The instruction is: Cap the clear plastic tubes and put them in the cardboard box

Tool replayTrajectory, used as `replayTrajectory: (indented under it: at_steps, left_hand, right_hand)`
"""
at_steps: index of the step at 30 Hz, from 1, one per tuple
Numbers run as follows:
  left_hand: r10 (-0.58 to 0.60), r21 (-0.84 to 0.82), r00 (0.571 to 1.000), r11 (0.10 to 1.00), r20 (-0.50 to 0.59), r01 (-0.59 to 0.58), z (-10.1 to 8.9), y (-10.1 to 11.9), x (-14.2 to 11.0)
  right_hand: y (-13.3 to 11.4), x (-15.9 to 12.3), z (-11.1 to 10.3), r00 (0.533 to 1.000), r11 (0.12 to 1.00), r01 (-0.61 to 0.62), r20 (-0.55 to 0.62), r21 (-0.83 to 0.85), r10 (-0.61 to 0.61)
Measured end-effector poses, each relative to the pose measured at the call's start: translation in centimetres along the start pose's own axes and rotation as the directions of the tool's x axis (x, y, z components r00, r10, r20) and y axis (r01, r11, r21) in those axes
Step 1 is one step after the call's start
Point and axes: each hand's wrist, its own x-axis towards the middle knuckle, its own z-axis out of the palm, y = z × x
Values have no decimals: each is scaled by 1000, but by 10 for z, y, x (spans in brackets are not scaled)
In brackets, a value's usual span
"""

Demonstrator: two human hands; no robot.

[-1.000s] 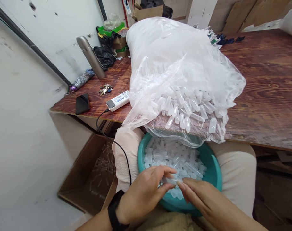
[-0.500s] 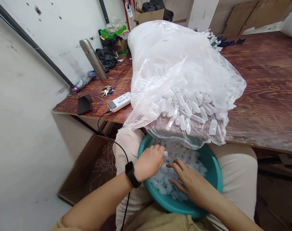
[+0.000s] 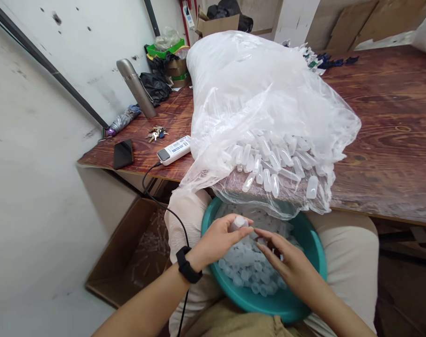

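Note:
A teal basin (image 3: 316, 250) sits between the legs, filled with small translucent plastic tubes (image 3: 248, 276). Over its left part, my left hand (image 3: 220, 238) has its fingers curled round whitish translucent plastic tubes; how many is hidden. My right hand (image 3: 286, 257) is close beside it, fingertips nearly meeting the left ones. Between its thumb and index finger shows another small translucent piece, partly hidden by the fingers. A large clear plastic bag (image 3: 255, 89) lies on the table, its mouth towards the basin, with many more tubes (image 3: 267, 178) spilling at the opening.
On the wooden table (image 3: 384, 140) left of the bag are a white power bank (image 3: 174, 150) with a black cable (image 3: 179, 217), a phone (image 3: 123, 154), keys (image 3: 156, 133) and a flask (image 3: 137, 89). A cardboard box (image 3: 125, 267) with tubes stands on the floor at left.
My left hand has turned over from palm down, showing tubes in its grasp. My right hand has come up slightly, its fingertips drawn closer to the left hand.

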Motion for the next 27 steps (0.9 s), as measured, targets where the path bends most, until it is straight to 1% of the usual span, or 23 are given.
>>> replayTrajectory:
  at_steps: [1,2,3,5,8,11,13,15,17,20,22,24,27]
  left_hand:
    - [-46,-191,999,981,-2,45,3,2,-4]
    - [-79,-327,997,942,-4,73,6,3,-8]
    - [-98,-423,995,902,-19,81,10,5,-12]
    - [-113,-519,989,853,-90,51,17,7,-18]
    - [-113,-520,976,854,-186,-1,26,4,-26]
    - [-48,-437,977,898,-210,-50,31,-3,-30]
    - [1,-391,976,916,-219,-88,32,-7,-32]
    - [14,-394,971,912,-239,-110,33,-9,-34]
    - [-8,-440,964,891,-268,-115,35,-9,-35]
    - [-97,-557,941,823,-324,-107,42,-6,-38]
    - [-151,-622,920,774,-361,-117,48,-5,-39]
    - [-167,-648,907,749,-387,-138,53,-5,-41]
    - [-165,-649,896,743,-412,-162,58,-7,-42]
  right_hand:
    - [-2,0,-1,999,996,-37,-28,76,40]
    - [-4,-1,-2,997,990,-55,-37,128,61]
    - [-7,-2,-3,997,986,-54,-40,157,61]
    - [-13,-4,-1,998,988,-26,-45,154,34]
    - [-24,-9,5,999,996,-3,-52,91,7]
    - [-33,-12,11,997,998,8,-73,70,-3]
    - [-37,-12,12,992,997,36,-126,64,-28]
    - [-39,-11,11,978,996,77,-197,50,-65]
    - [-41,-11,10,959,992,127,-257,13,-119]
    - [-45,-13,10,925,976,209,-312,-54,-215]
    - [-47,-14,11,895,967,242,-366,-82,-255]
    - [-48,-16,13,866,963,254,-422,-95,-270]
    - [-51,-18,15,844,963,249,-464,-107,-270]
